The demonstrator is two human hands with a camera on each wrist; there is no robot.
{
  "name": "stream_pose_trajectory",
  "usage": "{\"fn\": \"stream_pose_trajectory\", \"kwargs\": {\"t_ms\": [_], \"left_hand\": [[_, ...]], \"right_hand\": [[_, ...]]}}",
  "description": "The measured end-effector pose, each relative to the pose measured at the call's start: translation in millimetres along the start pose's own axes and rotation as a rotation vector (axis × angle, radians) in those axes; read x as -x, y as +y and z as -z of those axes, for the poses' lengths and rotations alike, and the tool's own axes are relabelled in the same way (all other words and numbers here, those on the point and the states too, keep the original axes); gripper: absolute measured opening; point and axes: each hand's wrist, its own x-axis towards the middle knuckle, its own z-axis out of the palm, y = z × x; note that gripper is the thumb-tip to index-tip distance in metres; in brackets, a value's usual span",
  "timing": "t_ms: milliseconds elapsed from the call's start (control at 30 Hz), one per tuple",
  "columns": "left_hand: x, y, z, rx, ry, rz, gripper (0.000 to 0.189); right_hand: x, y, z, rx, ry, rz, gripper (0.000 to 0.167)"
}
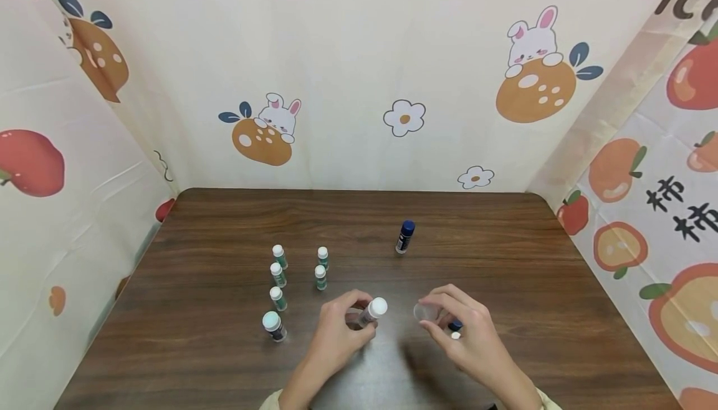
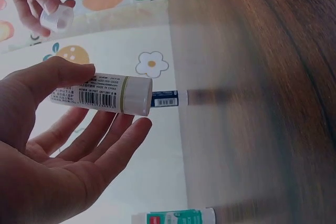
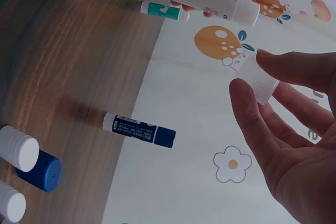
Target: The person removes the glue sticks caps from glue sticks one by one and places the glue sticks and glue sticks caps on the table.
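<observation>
My left hand (image 1: 339,332) grips a white glue stick (image 2: 100,94) with a barcode label, its white end pointing up in the head view. A clear, ribbed cap (image 3: 255,80) is pinched between the thumb and fingertips of my right hand (image 1: 468,329). The cap is apart from the glue stick, a short way to its right. Just past the right hand, and partly hidden by it, stand a blue-capped stick (image 3: 44,171) and white-topped ones (image 3: 21,148).
On the left of the brown table (image 1: 213,260) stand several small green-labelled glue sticks (image 1: 277,299) with white caps and a larger dark-labelled one (image 1: 275,327). A navy glue stick (image 1: 405,237) stands farther back. Printed cloth (image 1: 348,86) hangs behind the table.
</observation>
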Motion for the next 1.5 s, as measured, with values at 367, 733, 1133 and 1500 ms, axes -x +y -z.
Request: {"fn": "stream_pose_trajectory", "kwargs": {"t_ms": [367,733,1133,1500], "left_hand": [[1.1,-6.0,12.8,0.020,0.097,0.101,0.032],[-0.1,-12.7,24.9,-0.054,0.198,0.170,0.029],[-3.2,-19.8,35.9,-0.100,0.279,0.243,0.027],[-5.1,-27.9,37.9,-0.164,0.321,0.333,0.026]], "right_hand": [[7.8,7.1,5.5,0.047,0.009,-0.011,0.040],[16.6,15.9,11.9,0.081,0.042,-0.005,0.042],[32.4,28.3,14.7,0.094,0.111,-0.024,0.048],[51.1,37.7,20.8,0.138,0.140,-0.132,0.045]]}}
